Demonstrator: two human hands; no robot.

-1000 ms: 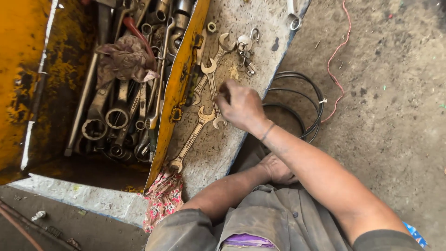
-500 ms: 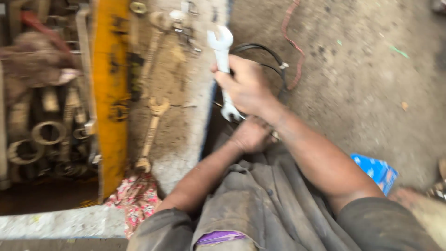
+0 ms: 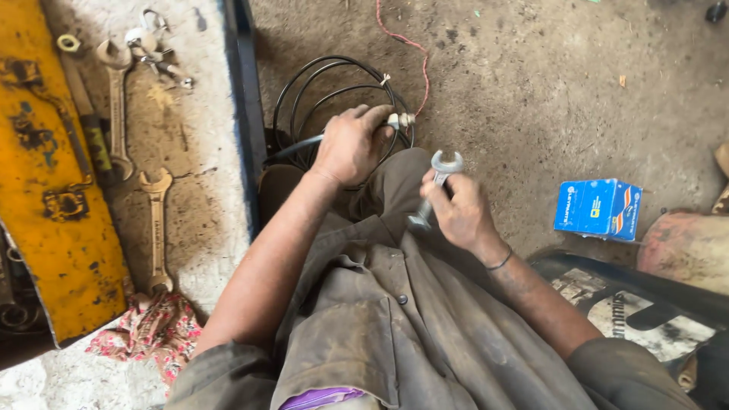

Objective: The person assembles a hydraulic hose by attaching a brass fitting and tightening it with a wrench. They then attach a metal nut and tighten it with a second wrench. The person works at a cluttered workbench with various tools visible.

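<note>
My right hand (image 3: 459, 211) grips a silver open-ended spanner (image 3: 443, 165) above my lap, its jaw pointing up. My left hand (image 3: 351, 143) is closed around the end of a black cable (image 3: 300, 144) with a metal fitting (image 3: 401, 120) sticking out past the fingers. The rest of that cable lies in a coil (image 3: 326, 80) on the dirt floor just beyond my knees. The two hands are a short way apart, the spanner jaw just below and right of the fitting.
Two rusty spanners (image 3: 156, 228) and small metal parts (image 3: 152, 49) lie on a concrete slab (image 3: 199, 190) to the left, beside a yellow toolbox lid (image 3: 45, 197). A floral rag (image 3: 152, 334) sits at lower left. A blue box (image 3: 598, 209) and a thin red wire (image 3: 410, 45) lie on the floor.
My right hand lifted a spanner off the slab and brought it over my lap. My left hand moved up from my lap and took hold of the cable end. The view swung right.
</note>
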